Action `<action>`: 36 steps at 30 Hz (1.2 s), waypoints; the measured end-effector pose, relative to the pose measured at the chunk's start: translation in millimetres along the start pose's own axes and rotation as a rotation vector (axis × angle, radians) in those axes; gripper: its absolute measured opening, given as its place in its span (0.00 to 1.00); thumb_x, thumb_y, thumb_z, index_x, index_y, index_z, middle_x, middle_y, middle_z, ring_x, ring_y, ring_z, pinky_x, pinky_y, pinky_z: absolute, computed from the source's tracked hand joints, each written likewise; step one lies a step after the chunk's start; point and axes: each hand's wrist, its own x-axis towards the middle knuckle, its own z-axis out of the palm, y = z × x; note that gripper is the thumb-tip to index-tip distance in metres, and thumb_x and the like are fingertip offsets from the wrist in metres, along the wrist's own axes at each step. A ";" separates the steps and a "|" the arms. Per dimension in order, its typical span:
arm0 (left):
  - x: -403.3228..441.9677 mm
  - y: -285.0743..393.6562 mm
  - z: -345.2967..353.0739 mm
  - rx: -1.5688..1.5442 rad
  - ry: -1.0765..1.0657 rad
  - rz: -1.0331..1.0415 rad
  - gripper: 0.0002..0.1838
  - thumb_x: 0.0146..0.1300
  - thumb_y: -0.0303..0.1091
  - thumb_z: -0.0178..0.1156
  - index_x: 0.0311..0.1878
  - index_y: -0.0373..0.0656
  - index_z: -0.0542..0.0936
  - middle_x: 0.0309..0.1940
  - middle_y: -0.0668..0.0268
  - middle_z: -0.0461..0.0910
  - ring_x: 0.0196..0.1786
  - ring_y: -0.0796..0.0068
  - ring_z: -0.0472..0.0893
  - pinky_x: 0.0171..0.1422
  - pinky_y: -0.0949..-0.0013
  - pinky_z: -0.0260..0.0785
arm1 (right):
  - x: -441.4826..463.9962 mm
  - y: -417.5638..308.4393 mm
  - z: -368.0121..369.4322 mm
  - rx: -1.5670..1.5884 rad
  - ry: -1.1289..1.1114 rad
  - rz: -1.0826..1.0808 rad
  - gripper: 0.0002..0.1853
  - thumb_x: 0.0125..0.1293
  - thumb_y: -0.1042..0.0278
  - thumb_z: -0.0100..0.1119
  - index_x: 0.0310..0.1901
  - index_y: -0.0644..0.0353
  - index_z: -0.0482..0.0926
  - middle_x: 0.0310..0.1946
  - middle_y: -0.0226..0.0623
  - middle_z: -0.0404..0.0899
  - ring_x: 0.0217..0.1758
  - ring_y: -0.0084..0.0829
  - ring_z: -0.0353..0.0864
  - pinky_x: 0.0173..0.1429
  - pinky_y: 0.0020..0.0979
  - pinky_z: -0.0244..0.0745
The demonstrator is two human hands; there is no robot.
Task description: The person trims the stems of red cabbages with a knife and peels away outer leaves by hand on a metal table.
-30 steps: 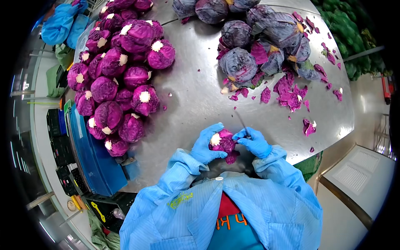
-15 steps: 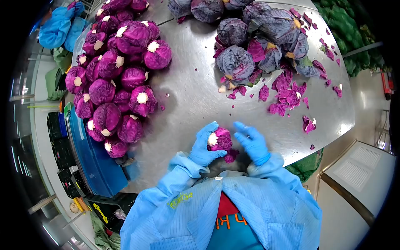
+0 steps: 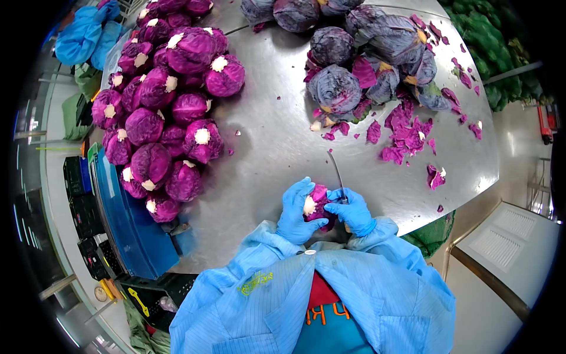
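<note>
A small red cabbage (image 3: 319, 196) with a white cut stem is held low over the steel table, close to my body. My left hand (image 3: 293, 215), in a blue glove, is wrapped around its left side. In my right hand (image 3: 355, 213), also gloved, is a knife (image 3: 337, 170) whose thin, curved blade points up and away from me. The right fingertips touch the cabbage's right side. Part of the knife handle is hidden by the fingers.
Trimmed red cabbages (image 3: 145, 127) are heaped at the left of the steel table (image 3: 265, 130). Untrimmed cabbages (image 3: 334, 88) lie at the back right, beside loose purple leaves (image 3: 407, 135). A blue bin (image 3: 132, 218) stands at the left edge; green net sacks (image 3: 492, 53) are beyond the right edge.
My right hand has moved in against the cabbage, and the knife blade now shows pointing upward from it. The cabbage has turned and shifted slightly right in my left hand.
</note>
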 end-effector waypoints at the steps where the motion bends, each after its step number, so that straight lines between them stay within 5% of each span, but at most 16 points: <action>1: 0.6 -0.9 -1.6 0.007 -0.010 -0.004 0.50 0.32 0.33 0.79 0.65 0.43 0.68 0.67 0.54 0.65 0.68 0.52 0.65 0.72 0.55 0.59 | 2.1 -1.3 -0.5 0.032 -0.009 -0.001 0.15 0.55 0.77 0.71 0.44 0.63 0.79 0.42 0.33 0.81 0.43 0.22 0.78 0.49 0.25 0.76; 3: 2.2 -3.2 -4.8 0.018 -0.026 -0.013 0.49 0.36 0.40 0.80 0.65 0.41 0.68 0.67 0.54 0.65 0.68 0.52 0.66 0.72 0.56 0.59 | 6.5 -4.7 -1.0 0.091 -0.026 -0.002 0.14 0.54 0.78 0.71 0.43 0.63 0.79 0.41 0.33 0.81 0.41 0.22 0.79 0.48 0.25 0.77; 9: 8.1 -7.6 -8.2 0.032 -0.172 0.082 0.48 0.37 0.41 0.80 0.65 0.42 0.69 0.66 0.55 0.67 0.68 0.52 0.65 0.72 0.57 0.58 | 23.1 -39.7 -21.0 0.259 0.005 -0.041 0.10 0.58 0.74 0.68 0.41 0.61 0.80 0.42 0.35 0.82 0.25 0.18 0.73 0.26 0.21 0.70; 10: 7.3 -7.8 -8.2 0.027 -0.160 0.072 0.49 0.36 0.40 0.80 0.65 0.43 0.68 0.66 0.55 0.66 0.68 0.52 0.65 0.72 0.56 0.58 | 35.3 -43.1 -25.1 0.235 0.182 -0.086 0.09 0.60 0.72 0.67 0.41 0.60 0.80 0.45 0.35 0.82 0.21 0.17 0.70 0.19 0.21 0.64; 14: 9.5 -13.7 -6.9 -0.020 -0.126 0.070 0.51 0.34 0.38 0.80 0.66 0.45 0.67 0.66 0.54 0.65 0.67 0.51 0.64 0.73 0.55 0.56 | 47.5 -66.3 -34.1 -0.125 0.484 -0.487 0.19 0.60 0.73 0.67 0.54 0.58 0.79 0.48 0.30 0.82 0.27 0.12 0.69 0.32 0.16 0.65; 15: 8.9 -14.4 -7.5 -0.035 -0.114 0.067 0.51 0.34 0.39 0.80 0.67 0.45 0.67 0.66 0.54 0.65 0.67 0.51 0.64 0.73 0.55 0.56 | 41.6 -67.5 -34.0 -0.070 0.431 -0.331 0.24 0.61 0.73 0.67 0.60 0.56 0.77 0.51 0.27 0.82 0.36 0.10 0.72 0.40 0.15 0.66; 19: 9.1 -12.1 -9.4 -0.007 -0.116 0.004 0.52 0.34 0.40 0.80 0.67 0.45 0.66 0.65 0.54 0.65 0.67 0.51 0.65 0.72 0.55 0.57 | 25.3 -40.1 -19.1 -0.263 0.131 -0.347 0.19 0.62 0.73 0.65 0.56 0.59 0.78 0.56 0.31 0.80 0.45 0.14 0.76 0.47 0.17 0.69; 24: 1.5 -14.3 -40.6 -0.059 -0.136 -0.224 0.53 0.35 0.42 0.81 0.68 0.44 0.66 0.60 0.52 0.65 0.64 0.51 0.66 0.71 0.57 0.60 | 20.9 2.9 -6.5 0.116 -0.012 -0.180 0.19 0.65 0.74 0.63 0.57 0.64 0.74 0.61 0.36 0.76 0.55 0.21 0.76 0.57 0.25 0.71; 27: -17.2 -38.6 -56.1 -0.097 -0.132 -0.261 0.58 0.34 0.45 0.83 0.69 0.39 0.61 0.59 0.56 0.65 0.64 0.61 0.67 0.71 0.61 0.58 | 21.1 19.0 3.5 -0.030 -0.198 -0.145 0.21 0.65 0.71 0.63 0.58 0.63 0.74 0.61 0.35 0.75 0.60 0.25 0.74 0.64 0.28 0.68; 36: -38.5 -47.2 -49.3 -0.277 -0.155 -0.371 0.63 0.29 0.38 0.85 0.70 0.38 0.58 0.66 0.57 0.63 0.68 0.62 0.66 0.73 0.61 0.58 | 18.1 15.9 24.7 -0.152 -0.264 -0.232 0.18 0.66 0.65 0.63 0.55 0.60 0.78 0.53 0.32 0.81 0.49 0.23 0.79 0.54 0.28 0.74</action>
